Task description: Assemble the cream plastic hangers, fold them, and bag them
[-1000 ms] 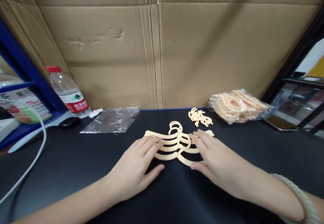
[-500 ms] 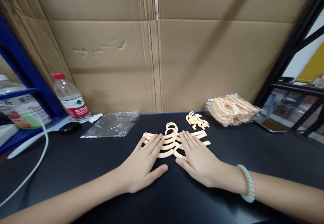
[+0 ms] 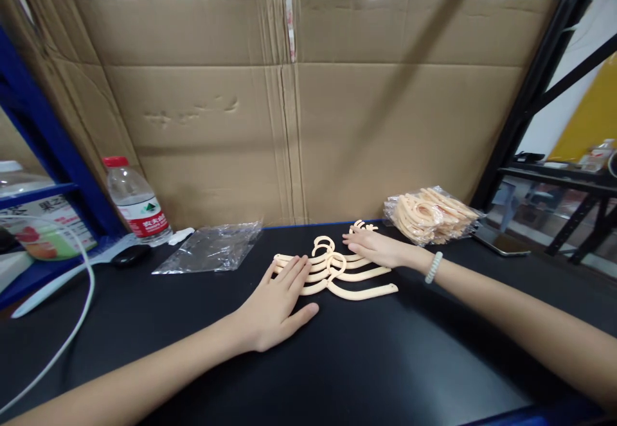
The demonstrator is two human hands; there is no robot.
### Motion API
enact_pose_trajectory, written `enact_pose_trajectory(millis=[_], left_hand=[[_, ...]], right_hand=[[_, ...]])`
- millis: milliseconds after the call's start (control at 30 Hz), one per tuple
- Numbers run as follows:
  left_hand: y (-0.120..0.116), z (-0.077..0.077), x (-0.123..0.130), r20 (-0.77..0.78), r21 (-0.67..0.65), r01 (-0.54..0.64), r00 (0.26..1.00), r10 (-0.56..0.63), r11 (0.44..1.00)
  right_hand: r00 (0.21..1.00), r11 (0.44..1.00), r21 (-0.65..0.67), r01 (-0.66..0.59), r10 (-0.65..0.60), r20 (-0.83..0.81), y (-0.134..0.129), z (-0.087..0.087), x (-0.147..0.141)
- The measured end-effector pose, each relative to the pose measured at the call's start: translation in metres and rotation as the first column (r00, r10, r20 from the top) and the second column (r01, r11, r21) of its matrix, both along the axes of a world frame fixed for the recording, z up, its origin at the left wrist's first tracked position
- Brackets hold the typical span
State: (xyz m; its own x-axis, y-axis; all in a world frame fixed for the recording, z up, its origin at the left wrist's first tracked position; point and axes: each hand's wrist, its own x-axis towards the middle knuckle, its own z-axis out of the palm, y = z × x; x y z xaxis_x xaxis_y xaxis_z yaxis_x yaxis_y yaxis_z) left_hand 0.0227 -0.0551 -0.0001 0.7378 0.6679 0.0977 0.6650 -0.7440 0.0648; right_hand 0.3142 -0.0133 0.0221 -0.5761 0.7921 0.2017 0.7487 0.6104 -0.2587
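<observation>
Several cream hangers (image 3: 364,294) lie overlapped in a row on the black table, their curved hooks near the middle. My left hand (image 3: 276,302) rests flat across their left arms, fingers together and thumb out to the side. Beyond the hangers' right arms, my right hand (image 3: 378,248) hovers over or touches a small pile of short curved cream pieces (image 3: 359,225). Its fingers stretch to the left, with nothing visible in them. Most of the pile is hidden under this hand.
A clear bag of cream hanger parts (image 3: 431,215) lies at the back right, beside a dark flat device (image 3: 501,241). On the left are a flat clear plastic bag (image 3: 209,248), a red-capped bottle (image 3: 139,204), a black mouse (image 3: 130,256) and a white cable (image 3: 89,284). Cardboard (image 3: 207,130) stands behind.
My right hand has left the hangers' right arms and moved back and right to the pile of small pieces. My left hand stays on the hangers. The view has tilted up.
</observation>
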Motion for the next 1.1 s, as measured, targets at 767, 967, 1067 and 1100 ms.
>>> enact_pose_trajectory(millis=[767, 967, 1067, 1100], left_hand=[[0.009, 0.004, -0.001, -0.049, -0.016, -0.148, 0.988, 0.147, 0.989], [0.031, 0.002, -0.002, -0.053, -0.036, -0.149, 0.988, 0.147, 0.988], [0.041, 0.004, 0.001, -0.065, -0.042, -0.142, 0.988, 0.14, 0.989], [0.044, 0.004, 0.003, -0.066, -0.043, -0.142, 0.988, 0.139, 0.989]], right_hand=[[0.984, 0.989, -0.035, 0.145, -0.141, 0.107, -0.056, -0.017, -0.041], [0.982, 0.991, 0.125, 0.055, -0.076, 0.171, -0.015, -0.029, -0.028], [0.984, 0.983, 0.169, 0.067, -0.093, 0.151, -0.003, -0.032, -0.023], [0.984, 0.981, 0.176, 0.079, -0.105, 0.143, -0.001, -0.034, -0.022]])
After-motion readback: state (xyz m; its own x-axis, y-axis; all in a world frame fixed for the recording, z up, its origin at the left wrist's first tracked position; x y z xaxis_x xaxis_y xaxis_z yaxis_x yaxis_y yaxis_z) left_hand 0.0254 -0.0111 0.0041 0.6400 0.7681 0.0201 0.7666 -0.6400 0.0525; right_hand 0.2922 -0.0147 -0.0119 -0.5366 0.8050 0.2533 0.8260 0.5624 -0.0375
